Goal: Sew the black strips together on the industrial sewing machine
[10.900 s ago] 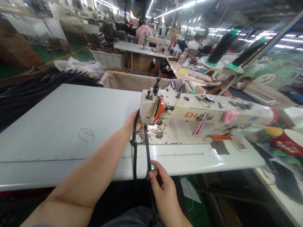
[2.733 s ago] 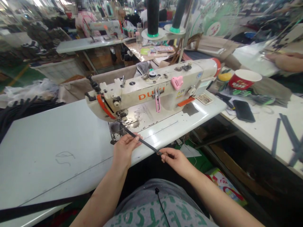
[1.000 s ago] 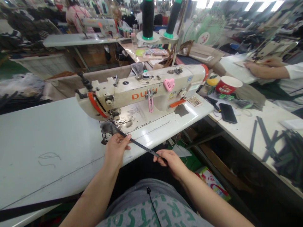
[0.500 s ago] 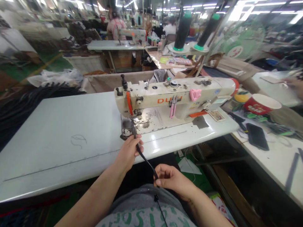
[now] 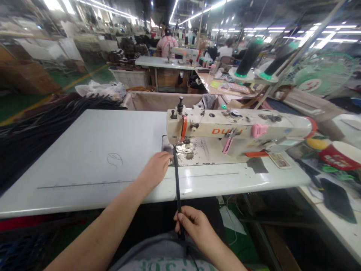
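Observation:
A narrow black strip (image 5: 177,180) runs from under the needle area of the white sewing machine (image 5: 203,124) over the table's front edge towards my lap. My right hand (image 5: 191,222) is closed around its lower part, thumb on top, just in front of the table. Beside the strip's far end, my left hand (image 5: 155,169) lies low over the machine bed, fingers stretched towards the presser foot. Its fingertips are next to the strip; whether they touch it is hard to see. Pink-handled thread snips (image 5: 229,141) hang on the machine's front.
A heap of black strips (image 5: 42,131) lies left of the white table (image 5: 93,150). Black thread cones (image 5: 249,60) stand behind the machine. At right are a red-and-white tub (image 5: 338,154) and a dark phone (image 5: 337,199). Another person (image 5: 167,44) sits farther back.
The view has turned left, so the machine appears farther right. My left hand has let go of the strip's middle and moved up beside the needle. The strip now hangs straighter from my right hand.

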A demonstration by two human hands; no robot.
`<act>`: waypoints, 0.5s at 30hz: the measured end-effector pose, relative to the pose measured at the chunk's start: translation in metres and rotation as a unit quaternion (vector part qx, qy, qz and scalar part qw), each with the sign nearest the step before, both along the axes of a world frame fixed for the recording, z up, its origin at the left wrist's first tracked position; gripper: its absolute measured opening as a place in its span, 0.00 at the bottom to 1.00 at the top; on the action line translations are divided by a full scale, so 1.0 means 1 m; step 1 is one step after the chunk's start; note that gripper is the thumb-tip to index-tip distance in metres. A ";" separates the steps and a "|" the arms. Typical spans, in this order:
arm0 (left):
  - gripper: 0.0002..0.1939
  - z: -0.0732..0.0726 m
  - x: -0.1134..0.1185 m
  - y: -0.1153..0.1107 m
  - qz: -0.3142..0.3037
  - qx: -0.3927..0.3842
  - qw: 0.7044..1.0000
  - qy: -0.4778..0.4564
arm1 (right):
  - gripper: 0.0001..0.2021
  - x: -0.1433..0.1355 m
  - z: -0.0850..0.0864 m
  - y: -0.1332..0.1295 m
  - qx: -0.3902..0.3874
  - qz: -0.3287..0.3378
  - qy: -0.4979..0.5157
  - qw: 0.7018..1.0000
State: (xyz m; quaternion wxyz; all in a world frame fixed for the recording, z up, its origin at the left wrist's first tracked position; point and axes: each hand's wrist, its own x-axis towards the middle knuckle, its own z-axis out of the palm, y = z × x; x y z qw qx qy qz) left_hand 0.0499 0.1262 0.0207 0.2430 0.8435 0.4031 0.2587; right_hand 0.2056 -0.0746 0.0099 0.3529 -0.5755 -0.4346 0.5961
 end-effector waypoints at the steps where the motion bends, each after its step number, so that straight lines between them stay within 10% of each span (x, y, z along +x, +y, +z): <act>1: 0.20 -0.005 0.000 0.003 -0.032 0.043 0.998 0.013 | 0.24 0.000 -0.001 -0.001 -0.003 -0.003 -0.002 1.000; 15: 0.31 -0.033 0.001 0.004 -0.046 0.102 0.991 0.068 | 0.27 -0.003 0.001 0.001 -0.017 -0.030 0.001 0.999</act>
